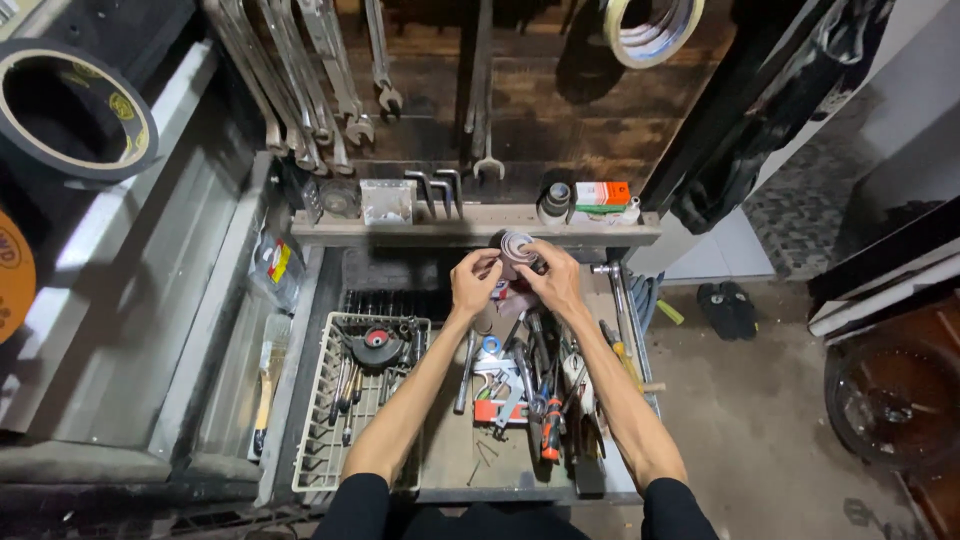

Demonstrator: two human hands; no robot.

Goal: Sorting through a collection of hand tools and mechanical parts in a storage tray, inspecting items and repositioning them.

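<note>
Both hands pinch the pale tape roll (517, 249) at 12 o'clock over the tool drawer (450, 470); left hand (474, 283) grips its edge w/ fingertips, right hand (552, 280) wraps the other side; keep the roll steady, elbows in, clear of the shelf (470, 226) above.

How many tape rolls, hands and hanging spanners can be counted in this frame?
Tape rolls: 3 (black roll, pale roll, grey roll held between the left hand and right hand)
Hands: 2
Hanging spanners: about 6; they overlap
Total: about 11
</note>
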